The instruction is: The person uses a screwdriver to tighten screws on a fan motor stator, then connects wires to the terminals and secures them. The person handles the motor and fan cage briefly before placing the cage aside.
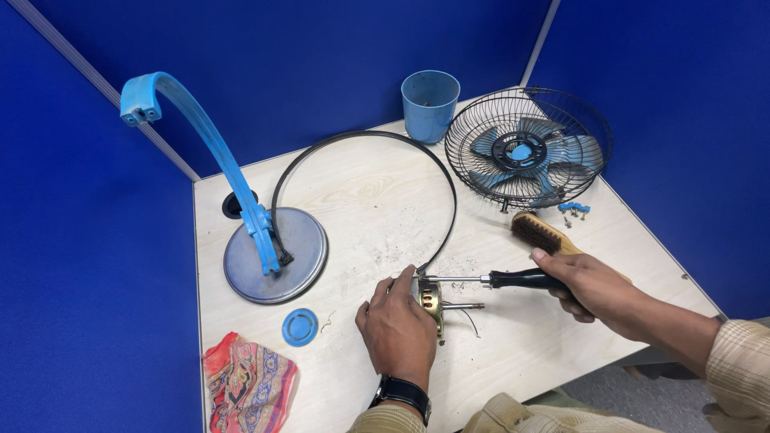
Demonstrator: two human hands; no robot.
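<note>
So here's how we've got things lined up. Our left hand (397,325) is curled down over the small brass-coloured fan motor (431,300), pinning it to the surface (361,192) near the front edge, roughly mid-way along. Fingers are closed around the motor body, index finger stretched up toward the top of it.

Our right hand (589,285) is wrapped shut around the black handle of the screwdriver (481,280). The tool's long axis runs almost parallel to the front edge, shaft pointing toward our left, with the tip right at the top of the motor, just beside our left index finger. So the motor sits directly left of the right hand, in line with the shaft. The motor's own spindle pokes out rightward too, just below the screwdriver.

Other bits around: the wire brush (539,233) just behind our right hand, fan guard with blue blades (525,148) at the far right corner, blue cup (430,104), blue stand on its round base (275,252), black ring (361,138), patterned cloth (245,389).
</note>
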